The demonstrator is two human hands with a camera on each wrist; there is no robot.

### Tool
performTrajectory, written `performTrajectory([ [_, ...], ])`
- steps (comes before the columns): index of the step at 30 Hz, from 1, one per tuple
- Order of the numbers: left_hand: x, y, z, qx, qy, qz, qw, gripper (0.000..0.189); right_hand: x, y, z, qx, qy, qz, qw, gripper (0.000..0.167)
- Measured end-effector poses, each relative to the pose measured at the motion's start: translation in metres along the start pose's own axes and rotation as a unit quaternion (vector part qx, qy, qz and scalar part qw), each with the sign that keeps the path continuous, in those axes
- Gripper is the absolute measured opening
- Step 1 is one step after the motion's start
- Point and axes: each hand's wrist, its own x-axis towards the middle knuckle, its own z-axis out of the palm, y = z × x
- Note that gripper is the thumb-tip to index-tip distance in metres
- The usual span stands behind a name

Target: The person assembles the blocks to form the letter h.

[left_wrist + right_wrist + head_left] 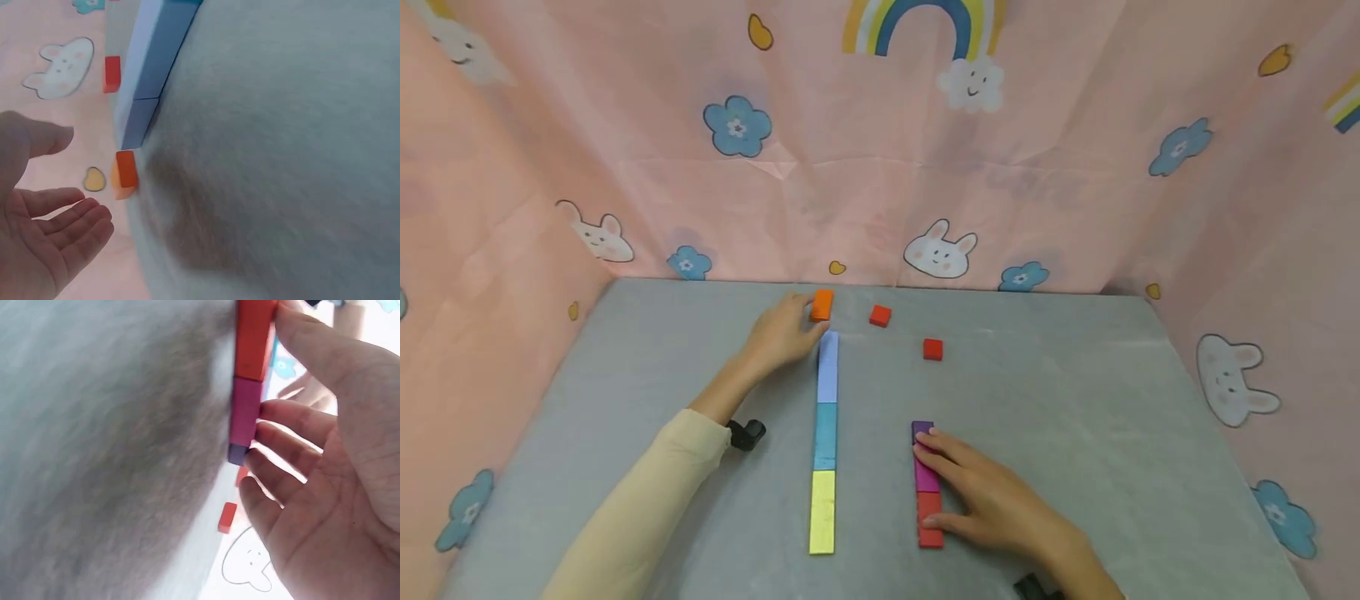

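Note:
My left hand reaches to the table's far side, fingers spread loosely beside an orange block. In the left wrist view the fingers are relaxed, with a gap between them and that block. Just nearer than it begins a straight row of light blue, teal and yellow blocks. My right hand lies along a shorter row of purple, magenta and red blocks. Its extended fingertips touch the row's side and top, thumb at the red block.
Two small red blocks, one farther back and one nearer, lie between the rows' far ends and the right side. The grey tabletop ends at a pink patterned cloth behind and at both sides.

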Motion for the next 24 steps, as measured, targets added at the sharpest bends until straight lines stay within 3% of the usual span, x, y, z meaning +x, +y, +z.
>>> performTrajectory([
  [4, 0.017, -0.007, -0.001, -0.011, 0.010, -0.026, 0.9995, 0.051, 0.003, -0.003, 0.000, 0.001, -0.004, -0.005, 1.0000, 0.083],
  [9, 0.032, -0.008, 0.004, -0.026, 0.005, -0.037, 0.9990, 0.037, -0.001, -0.001, -0.001, -0.003, -0.006, 0.006, 1.0000, 0.084],
  [24, 0.049, 0.003, 0.012, 0.003, 0.022, -0.049, 0.9986, 0.048, -0.001, 0.001, -0.001, -0.005, 0.000, 0.000, 1.0000, 0.085],
])
